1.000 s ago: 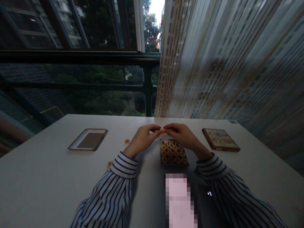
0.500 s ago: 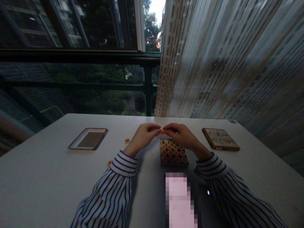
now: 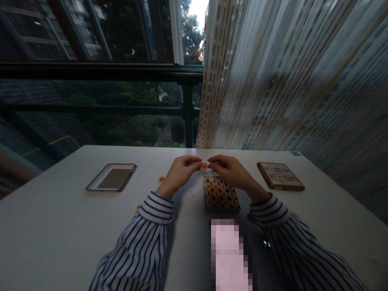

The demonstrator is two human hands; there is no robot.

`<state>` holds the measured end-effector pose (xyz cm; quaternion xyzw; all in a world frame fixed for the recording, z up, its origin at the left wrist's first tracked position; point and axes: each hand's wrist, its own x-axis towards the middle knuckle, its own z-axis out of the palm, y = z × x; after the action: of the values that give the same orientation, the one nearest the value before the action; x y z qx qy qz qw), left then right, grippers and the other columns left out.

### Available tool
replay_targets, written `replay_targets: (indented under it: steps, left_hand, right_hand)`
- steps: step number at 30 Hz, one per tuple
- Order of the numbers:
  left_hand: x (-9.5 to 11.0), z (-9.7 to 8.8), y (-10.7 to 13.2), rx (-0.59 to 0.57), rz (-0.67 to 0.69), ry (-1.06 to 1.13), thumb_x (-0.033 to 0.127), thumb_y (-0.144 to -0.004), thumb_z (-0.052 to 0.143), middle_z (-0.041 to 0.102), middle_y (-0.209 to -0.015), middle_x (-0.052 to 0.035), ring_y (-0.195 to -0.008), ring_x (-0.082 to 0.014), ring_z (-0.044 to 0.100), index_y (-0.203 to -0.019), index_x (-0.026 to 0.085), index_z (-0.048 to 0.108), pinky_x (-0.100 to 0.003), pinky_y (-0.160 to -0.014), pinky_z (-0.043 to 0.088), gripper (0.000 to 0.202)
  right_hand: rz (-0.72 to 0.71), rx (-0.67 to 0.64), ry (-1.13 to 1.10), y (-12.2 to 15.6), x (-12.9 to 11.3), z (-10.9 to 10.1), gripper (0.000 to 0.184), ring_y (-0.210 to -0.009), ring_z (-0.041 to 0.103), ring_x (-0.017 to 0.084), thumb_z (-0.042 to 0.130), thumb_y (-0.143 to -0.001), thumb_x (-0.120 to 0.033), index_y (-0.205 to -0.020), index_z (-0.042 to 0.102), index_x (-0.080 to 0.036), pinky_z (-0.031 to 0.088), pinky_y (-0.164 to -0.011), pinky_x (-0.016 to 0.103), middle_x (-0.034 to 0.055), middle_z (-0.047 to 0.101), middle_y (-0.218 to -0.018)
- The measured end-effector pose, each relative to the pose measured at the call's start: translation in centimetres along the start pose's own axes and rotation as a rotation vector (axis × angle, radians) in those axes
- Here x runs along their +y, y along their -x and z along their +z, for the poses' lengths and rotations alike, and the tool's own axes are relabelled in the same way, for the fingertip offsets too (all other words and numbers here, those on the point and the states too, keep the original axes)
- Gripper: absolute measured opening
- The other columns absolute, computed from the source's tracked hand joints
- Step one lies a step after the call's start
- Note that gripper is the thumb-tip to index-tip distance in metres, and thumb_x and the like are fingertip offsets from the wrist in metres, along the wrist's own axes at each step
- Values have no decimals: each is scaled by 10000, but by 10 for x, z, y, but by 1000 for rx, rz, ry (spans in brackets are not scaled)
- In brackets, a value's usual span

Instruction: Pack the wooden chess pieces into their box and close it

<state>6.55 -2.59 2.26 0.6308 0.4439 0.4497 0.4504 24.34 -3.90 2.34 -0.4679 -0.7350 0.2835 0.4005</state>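
Observation:
My left hand (image 3: 181, 171) and my right hand (image 3: 228, 171) meet above the far end of a small box (image 3: 221, 193) filled with several round game pieces marked in red and dark characters. Both hands pinch one round piece (image 3: 204, 166) with a red mark between their fingertips. The box lies on the white table (image 3: 60, 226) just in front of my striped sleeves.
An empty tray-like box half (image 3: 112, 177) lies at the left, a printed lid (image 3: 280, 176) at the right. Two loose pieces rest on the table, one (image 3: 161, 178) by my left hand and one (image 3: 138, 208) by my left cuff. A railing and window stand beyond the far edge.
Both hands with the pinched piece have shifted slightly left and away; otherwise nothing has changed.

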Motion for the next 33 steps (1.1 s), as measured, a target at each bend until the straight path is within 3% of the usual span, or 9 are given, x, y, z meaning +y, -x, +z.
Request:
replay_targets:
  steps: [13,25,33]
  left_hand:
    - [-1,4,1,-13,-84,257,234,-648,677,654,-777,-57,-695,-129,607,-844,90,640,-308,-754,465,246]
    - [-3,4,1,-82,-88,233,267,-673,663,653,-817,-70,-703,-120,593,-866,97,648,-297,-753,453,257]
    - [-2,4,1,-64,-87,229,282,-661,670,648,-808,-64,-709,-124,584,-852,104,652,-303,-754,452,262]
  right_hand:
    - [12,-52,-100,0,3,4,235,-777,637,151,536,-788,-267,-998,593,-179,497,-677,261,43,685,-869]
    - [16,-8,-67,-1,-1,2,233,-743,633,148,553,-766,-240,-969,625,-151,501,-673,264,50,686,-827]
    - [27,-39,-121,-1,-4,1,227,-770,628,151,543,-760,-221,-949,637,-138,499,-693,268,59,680,-859]
